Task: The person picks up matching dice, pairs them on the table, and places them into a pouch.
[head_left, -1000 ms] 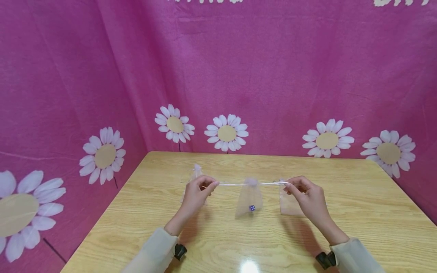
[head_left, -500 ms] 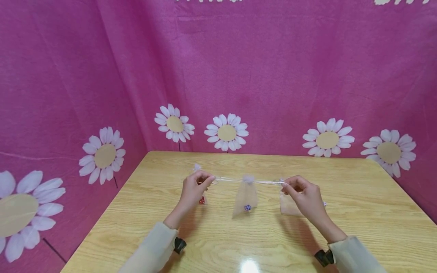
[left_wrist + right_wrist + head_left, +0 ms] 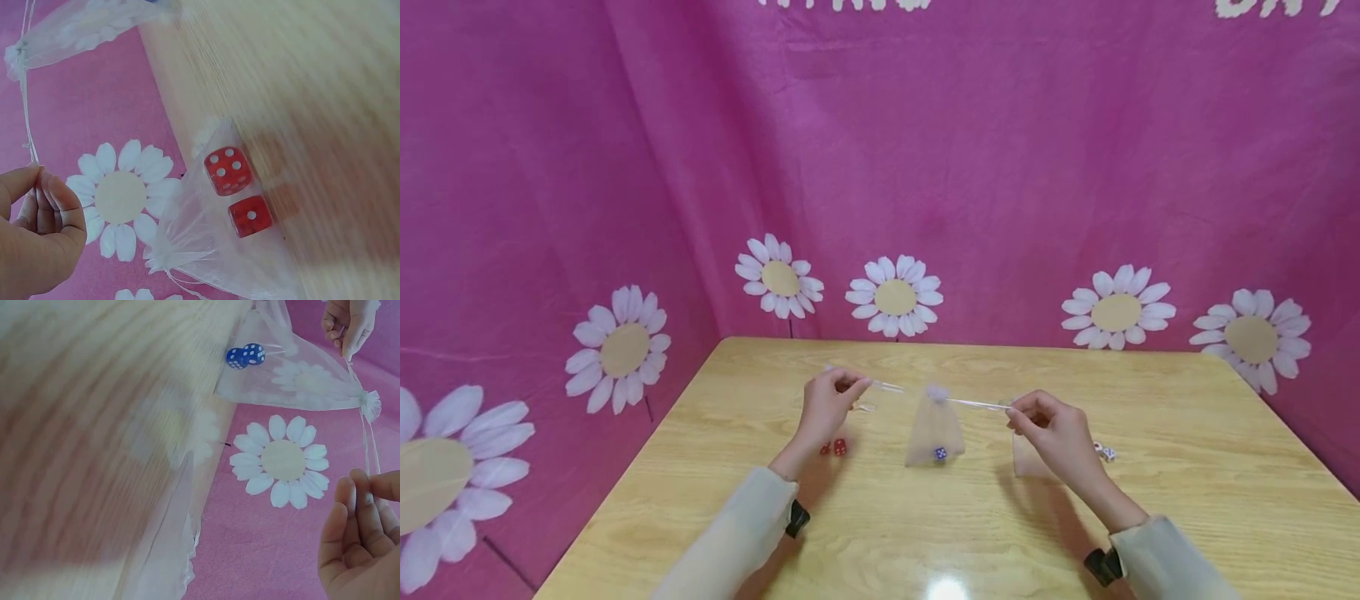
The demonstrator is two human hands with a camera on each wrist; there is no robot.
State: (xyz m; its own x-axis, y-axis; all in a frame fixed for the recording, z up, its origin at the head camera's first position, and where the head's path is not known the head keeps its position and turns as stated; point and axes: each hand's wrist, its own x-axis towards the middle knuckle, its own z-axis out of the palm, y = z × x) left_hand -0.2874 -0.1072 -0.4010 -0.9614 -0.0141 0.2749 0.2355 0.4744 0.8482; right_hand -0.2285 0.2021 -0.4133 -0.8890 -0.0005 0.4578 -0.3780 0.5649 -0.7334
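Between my hands hangs a sheer white drawstring pouch [image 3: 934, 433], its mouth gathered tight. Two blue dice [image 3: 245, 356] lie in its lower end, as the right wrist view shows. My left hand [image 3: 826, 410] pinches the drawstring [image 3: 25, 119] on the left side between thumb and fingertips. On the opposite side, my right hand [image 3: 1058, 433] pinches the other drawstring end [image 3: 977, 404]. Both strings are stretched out sideways. Below and beyond the left hand, a second gathered pouch [image 3: 187, 219] lies on the table with two red dice [image 3: 250, 215] in it.
A third sheer pouch [image 3: 1028, 460] lies on the wooden table [image 3: 880, 525], partly hidden behind my right hand. White dice [image 3: 1105, 452] show just right of that hand. A pink cloth with daisies [image 3: 1000, 167] stands behind the table and along its left side.
The pouch and both hands have shifted slightly left. My left hand has risen a little, so the red dice behind it show. Both hands keep their pinch on the strings.
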